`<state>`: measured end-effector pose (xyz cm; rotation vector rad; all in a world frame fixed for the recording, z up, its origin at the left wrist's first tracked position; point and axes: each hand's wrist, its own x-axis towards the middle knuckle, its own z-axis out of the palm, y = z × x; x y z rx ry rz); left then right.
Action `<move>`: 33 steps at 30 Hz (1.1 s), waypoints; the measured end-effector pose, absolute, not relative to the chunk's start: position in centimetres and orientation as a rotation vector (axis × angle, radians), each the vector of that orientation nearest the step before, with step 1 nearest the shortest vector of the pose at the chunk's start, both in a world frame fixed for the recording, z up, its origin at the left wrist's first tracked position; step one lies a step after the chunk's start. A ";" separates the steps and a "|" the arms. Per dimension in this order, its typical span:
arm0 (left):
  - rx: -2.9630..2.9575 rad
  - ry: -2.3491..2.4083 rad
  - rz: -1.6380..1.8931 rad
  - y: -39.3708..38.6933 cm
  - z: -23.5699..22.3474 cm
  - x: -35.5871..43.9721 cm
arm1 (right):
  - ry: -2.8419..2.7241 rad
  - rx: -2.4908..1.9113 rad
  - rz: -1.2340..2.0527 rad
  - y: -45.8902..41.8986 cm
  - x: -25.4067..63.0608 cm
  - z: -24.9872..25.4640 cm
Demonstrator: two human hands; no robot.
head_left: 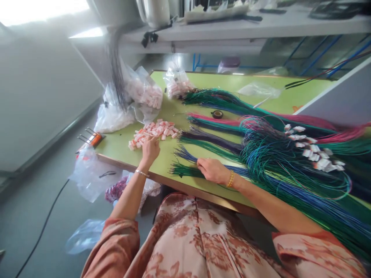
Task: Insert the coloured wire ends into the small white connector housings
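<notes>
My left hand (151,149) reaches into a loose pile of small white and orange plastic connector housings (165,129) on the green table. Its fingers are drawn together at the near edge of the pile, and what is between the fingertips is too small to make out. Farther right, my right hand (213,170) is closed at the bundle of blue wires (185,154), whose ends fan out to the left beyond my fingers. A bundle of green wires (185,170) lies just below that hand. Several wired white connectors (315,152) rest on the tangled wires at the right.
Plastic bags of connectors (147,92) stand at the table's back left. A roll of black tape (217,114) lies behind the wire bundles. An orange-based holder with metal prongs (92,139) sits at the left corner. A white shelf (226,33) spans above the back.
</notes>
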<state>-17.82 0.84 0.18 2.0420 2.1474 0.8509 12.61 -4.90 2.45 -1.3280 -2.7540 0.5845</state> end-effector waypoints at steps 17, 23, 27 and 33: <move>1.291 1.584 1.159 -0.1 1.4 -16.0 | -2.445 -1.120 1.119 -1.9 8.0 2.9; 0.740 1.159 1.324 -4.1 1.1 -14.4 | -2.622 -1.176 0.907 -1.9 6.1 3.6; 0.639 1.140 1.367 -5.9 0.8 -13.9 | -2.612 -1.324 0.798 -2.2 6.3 4.1; 0.545 1.053 1.406 -7.4 1.2 -13.2 | -2.316 -1.157 0.945 -3.0 6.9 4.3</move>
